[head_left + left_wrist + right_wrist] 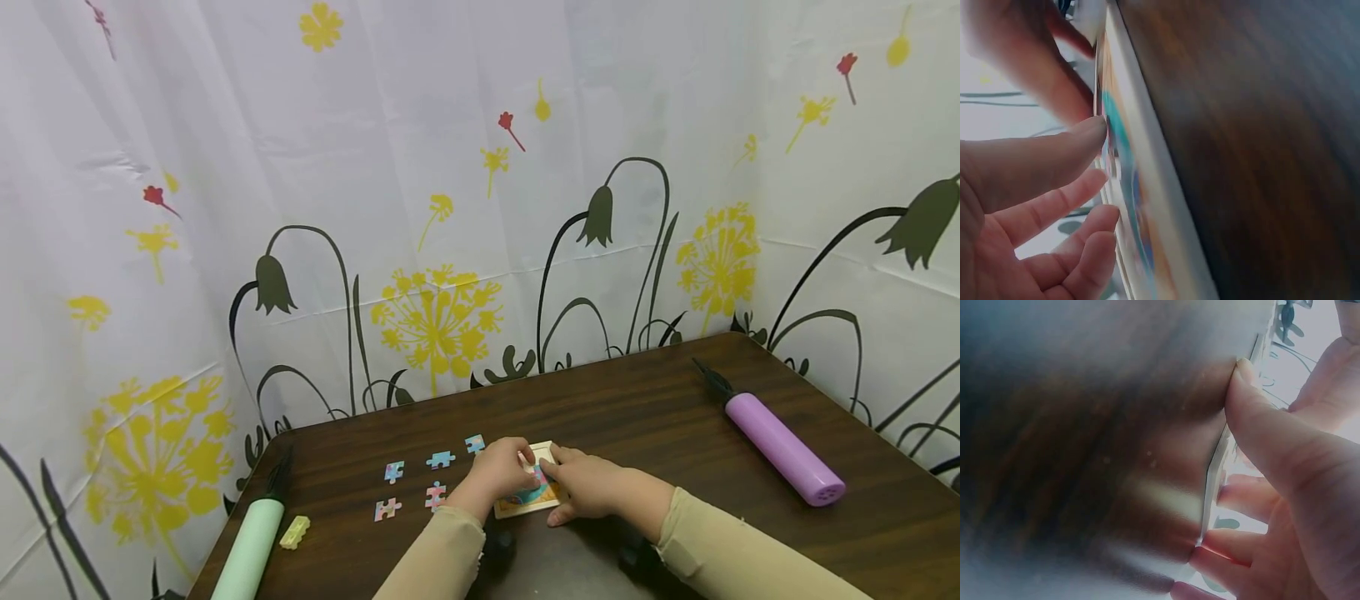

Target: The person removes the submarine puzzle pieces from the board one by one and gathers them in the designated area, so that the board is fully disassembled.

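Note:
A small jigsaw tray (508, 510) with a pale wooden rim and a colourful picture lies on the dark table between the two hands. My left hand (497, 473) reaches over its left side. In the left wrist view the thumb (1088, 134) and fingertips touch the picture, apparently gripping a puzzle piece (1116, 167), mostly hidden. The right hand (596, 485) holds the tray's right side, thumb by the near corner and fingers at the far edge. Its thumb (1254, 406) touches down beside the rim in the right wrist view.
Several loose jigsaw pieces (441, 459) lie left of the tray. Further left are a yellow block-like object (295, 532) and a mint-green hand pump (251, 550). A purple hand pump (783, 450) lies at right. Behind the table hangs a flower-patterned curtain (450, 167).

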Motion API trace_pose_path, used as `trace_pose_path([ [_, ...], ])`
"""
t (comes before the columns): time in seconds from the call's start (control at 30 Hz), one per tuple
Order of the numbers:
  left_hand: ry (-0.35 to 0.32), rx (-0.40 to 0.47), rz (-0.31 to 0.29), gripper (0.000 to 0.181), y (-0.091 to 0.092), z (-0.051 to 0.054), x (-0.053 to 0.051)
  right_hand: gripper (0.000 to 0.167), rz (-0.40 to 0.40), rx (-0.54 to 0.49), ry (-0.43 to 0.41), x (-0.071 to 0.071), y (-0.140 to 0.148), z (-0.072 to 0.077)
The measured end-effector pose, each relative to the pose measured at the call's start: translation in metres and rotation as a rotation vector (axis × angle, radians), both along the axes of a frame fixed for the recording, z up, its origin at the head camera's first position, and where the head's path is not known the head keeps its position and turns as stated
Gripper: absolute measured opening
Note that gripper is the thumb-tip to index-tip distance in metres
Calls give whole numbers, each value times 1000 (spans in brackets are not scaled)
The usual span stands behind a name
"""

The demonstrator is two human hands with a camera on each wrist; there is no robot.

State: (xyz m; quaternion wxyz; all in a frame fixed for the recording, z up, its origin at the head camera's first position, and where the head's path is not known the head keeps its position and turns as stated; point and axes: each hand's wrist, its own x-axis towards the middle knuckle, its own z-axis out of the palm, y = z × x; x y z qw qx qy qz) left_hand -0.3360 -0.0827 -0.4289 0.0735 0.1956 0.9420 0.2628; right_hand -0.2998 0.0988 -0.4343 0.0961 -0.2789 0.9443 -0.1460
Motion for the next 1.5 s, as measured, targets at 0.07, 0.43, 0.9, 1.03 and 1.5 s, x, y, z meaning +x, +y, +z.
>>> trace_pose_path([
  [0.07, 6, -1, 7, 22, 4, 0, 1, 88, 2, -2, -2, 1, 0, 1],
  [0.43, -40, 21, 60, 26, 10, -5, -3, 98, 10, -2, 10, -1, 1, -3],
  [0.9, -75, 106, 75, 31, 10, -6, -3, 107, -17, -45, -10, -3, 1, -3],
  [1.03, -80, 140, 64, 32, 10, -8, -4, 114, -28, -74, -16, -5, 1, -4],
  [1.5, -109, 270, 78, 17, 7, -10, -7, 115, -27, -84, -22, -4, 1, -2],
])
